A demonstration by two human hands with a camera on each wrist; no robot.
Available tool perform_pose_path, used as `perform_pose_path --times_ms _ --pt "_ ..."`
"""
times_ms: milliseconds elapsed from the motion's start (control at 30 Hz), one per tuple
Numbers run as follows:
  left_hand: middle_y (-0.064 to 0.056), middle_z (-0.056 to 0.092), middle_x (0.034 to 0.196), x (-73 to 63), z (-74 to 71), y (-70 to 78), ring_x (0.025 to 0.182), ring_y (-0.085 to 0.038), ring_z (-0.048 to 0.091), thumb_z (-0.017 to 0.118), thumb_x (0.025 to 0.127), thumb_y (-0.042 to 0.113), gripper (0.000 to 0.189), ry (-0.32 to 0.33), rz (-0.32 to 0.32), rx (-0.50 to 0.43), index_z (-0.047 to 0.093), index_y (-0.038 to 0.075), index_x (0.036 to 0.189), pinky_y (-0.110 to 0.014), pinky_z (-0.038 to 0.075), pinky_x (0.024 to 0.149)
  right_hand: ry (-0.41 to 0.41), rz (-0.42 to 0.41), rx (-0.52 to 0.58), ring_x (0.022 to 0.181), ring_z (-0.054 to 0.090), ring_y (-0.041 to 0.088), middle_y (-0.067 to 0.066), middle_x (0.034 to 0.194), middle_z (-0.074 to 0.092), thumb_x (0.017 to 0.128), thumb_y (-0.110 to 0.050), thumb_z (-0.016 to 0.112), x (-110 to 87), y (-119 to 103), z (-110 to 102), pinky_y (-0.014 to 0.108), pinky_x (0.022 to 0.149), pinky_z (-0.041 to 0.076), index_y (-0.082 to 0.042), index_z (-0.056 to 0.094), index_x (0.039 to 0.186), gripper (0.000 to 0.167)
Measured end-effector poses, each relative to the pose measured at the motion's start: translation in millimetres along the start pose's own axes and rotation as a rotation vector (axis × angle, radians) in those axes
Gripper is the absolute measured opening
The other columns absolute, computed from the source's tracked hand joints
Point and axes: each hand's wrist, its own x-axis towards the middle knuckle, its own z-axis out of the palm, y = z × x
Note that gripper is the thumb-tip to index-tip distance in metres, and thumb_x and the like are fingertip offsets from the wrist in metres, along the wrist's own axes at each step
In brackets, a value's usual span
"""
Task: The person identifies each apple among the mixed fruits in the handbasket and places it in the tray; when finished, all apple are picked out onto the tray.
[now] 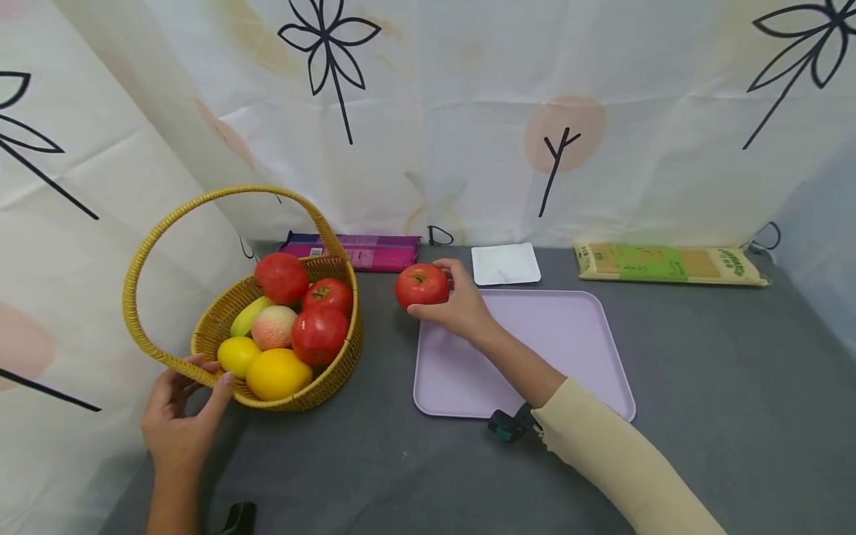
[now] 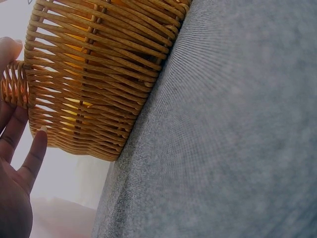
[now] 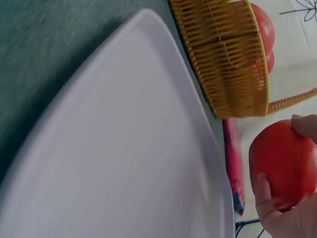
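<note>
In the head view my right hand [image 1: 461, 305] holds a red tomato [image 1: 421, 286] above the far left corner of a pale lilac tray [image 1: 528, 349]. The right wrist view shows the thumb and fingers around that tomato [image 3: 282, 163], off the tray. My left hand [image 1: 180, 416] grips the base of the handle [image 1: 137, 297] of a yellow wicker basket [image 1: 351, 364] standing on the table. Inside the basket lie several red fruits, a peach [image 1: 273, 327], a lemon [image 1: 238, 356], a larger orange-yellow fruit [image 1: 278, 374] and a partly hidden yellow-green fruit [image 1: 250, 316].
Along the back edge lie a purple-pink packet [image 1: 381, 253], partly behind the basket, a white square packet [image 1: 505, 264] and a yellow-green packet of noodles [image 1: 669, 264]. A printed white curtain [image 1: 468, 171] hangs behind the grey table [image 1: 374, 475].
</note>
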Motion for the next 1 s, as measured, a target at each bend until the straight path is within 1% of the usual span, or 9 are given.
perform_pose_path --times_ms 67,167,400,567,667,833,1000 --pt "-0.008 0.069 0.101 0.0 -0.1 -0.1 0.09 -0.013 0.065 0.077 0.074 -0.014 0.049 0.004 0.0 0.002 0.063 -0.013 0.121 -0.016 0.05 0.084 -0.005 0.011 -0.016 0.123 0.049 0.028 0.009 0.136 0.05 0.075 -0.016 0.087 0.0 2.8 -3.8 0.045 0.09 0.055 -0.012 0.043 0.14 0.079" --pt "-0.01 0.069 0.101 0.2 -0.6 -0.4 0.089 -0.014 0.065 0.078 0.074 -0.015 0.049 0.015 0.002 -0.004 0.063 -0.012 0.12 -0.016 0.05 0.084 -0.018 0.033 -0.048 0.123 0.049 0.03 0.01 0.136 0.05 0.074 -0.015 0.087 -0.6 6.3 -8.4 0.046 0.091 0.054 -0.011 0.042 0.14 0.08" --pt "-0.012 0.069 0.102 0.7 -2.1 -1.7 0.091 -0.013 0.065 0.077 0.075 -0.013 0.05 -0.014 -0.016 0.032 0.063 -0.011 0.123 -0.017 0.05 0.085 -0.033 0.071 -0.108 0.123 0.05 0.031 0.014 0.134 0.051 0.073 -0.011 0.086 -0.8 14.8 -16.6 0.047 0.094 0.053 -0.007 0.041 0.139 0.08" --pt "-0.006 0.069 0.102 0.5 -0.2 0.5 0.091 -0.012 0.064 0.078 0.076 -0.012 0.05 -0.016 -0.043 0.044 0.063 -0.01 0.123 -0.017 0.05 0.085 -0.044 0.103 -0.125 0.125 0.049 0.032 0.015 0.136 0.049 0.075 -0.011 0.086 -0.5 19.4 -19.8 0.048 0.095 0.052 -0.007 0.039 0.14 0.08" --pt "-0.005 0.069 0.103 0.3 -0.2 1.5 0.092 -0.012 0.064 0.078 0.076 -0.011 0.049 -0.019 -0.047 0.054 0.063 -0.01 0.123 -0.016 0.05 0.086 -0.048 0.117 -0.129 0.125 0.049 0.032 0.015 0.137 0.049 0.074 -0.011 0.086 -0.1 20.2 -20.8 0.048 0.096 0.052 -0.008 0.039 0.14 0.081" --pt "-0.005 0.069 0.102 0.0 -0.4 2.0 0.091 -0.012 0.064 0.078 0.076 -0.011 0.049 -0.014 -0.043 0.064 0.063 -0.009 0.123 -0.016 0.05 0.085 -0.054 0.124 -0.137 0.125 0.049 0.032 0.015 0.136 0.049 0.074 -0.01 0.086 1.3 20.5 -21.6 0.048 0.096 0.051 -0.008 0.038 0.14 0.082" --pt "-0.008 0.069 0.102 0.6 0.2 1.9 0.091 -0.013 0.064 0.078 0.076 -0.011 0.049 -0.013 -0.044 0.058 0.063 -0.009 0.123 -0.016 0.05 0.085 -0.031 0.105 -0.148 0.126 0.048 0.032 0.015 0.136 0.048 0.073 -0.009 0.086 4.0 20.8 -21.6 0.048 0.097 0.051 -0.006 0.038 0.139 0.082"
